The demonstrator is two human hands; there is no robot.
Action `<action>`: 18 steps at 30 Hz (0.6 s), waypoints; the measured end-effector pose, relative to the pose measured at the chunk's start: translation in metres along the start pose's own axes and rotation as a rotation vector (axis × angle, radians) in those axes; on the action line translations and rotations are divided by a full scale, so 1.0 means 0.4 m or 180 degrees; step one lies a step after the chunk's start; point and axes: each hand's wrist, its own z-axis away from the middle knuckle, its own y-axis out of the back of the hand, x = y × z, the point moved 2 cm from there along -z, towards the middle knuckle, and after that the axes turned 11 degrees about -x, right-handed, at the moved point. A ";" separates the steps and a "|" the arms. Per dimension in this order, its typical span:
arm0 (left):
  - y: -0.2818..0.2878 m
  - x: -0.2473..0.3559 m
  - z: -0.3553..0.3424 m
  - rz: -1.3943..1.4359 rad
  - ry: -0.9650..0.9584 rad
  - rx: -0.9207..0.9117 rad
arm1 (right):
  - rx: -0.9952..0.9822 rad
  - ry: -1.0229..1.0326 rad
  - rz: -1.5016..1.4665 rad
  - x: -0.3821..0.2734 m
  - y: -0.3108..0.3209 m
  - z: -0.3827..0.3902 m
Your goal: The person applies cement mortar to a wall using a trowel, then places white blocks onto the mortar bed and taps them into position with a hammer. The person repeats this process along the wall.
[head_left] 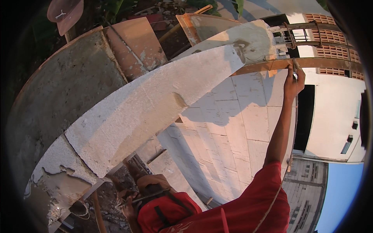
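At the upper right, my right hand [294, 81] has its fingers closed at the edge of a long brown wooden board [268, 66]. A thin cord [296, 116] runs down past that hand and along my red sleeve. The board lies against the end of a pale block wall [155, 97], whose rough top curves across the view. Low on the left, my left hand [127, 207] is closed beside a thin dark bar [151, 196]. Shadow hides its grip, and I cannot make out what it holds.
Vertical bars [303, 39] tied with wire project from the wall's grey mortar end. Formwork panels [136, 42] and a grey slab [70, 73] lie beyond the wall. Wet mortar [62, 190] covers its near left end. A cap [66, 15] hangs at the upper left.
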 end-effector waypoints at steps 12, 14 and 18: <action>-0.040 0.017 -0.002 0.0052 -0.0282 -0.0152 | -0.0072 -0.0649 -0.0944 0.041 -0.028 -0.012; -0.033 0.007 -0.009 0.0158 -0.0268 -0.0127 | -0.0066 -0.0778 -0.1211 0.043 -0.031 -0.014; -0.025 -0.007 -0.007 0.0273 -0.0397 -0.0214 | 0.0736 -0.1275 -0.2847 0.076 -0.058 -0.020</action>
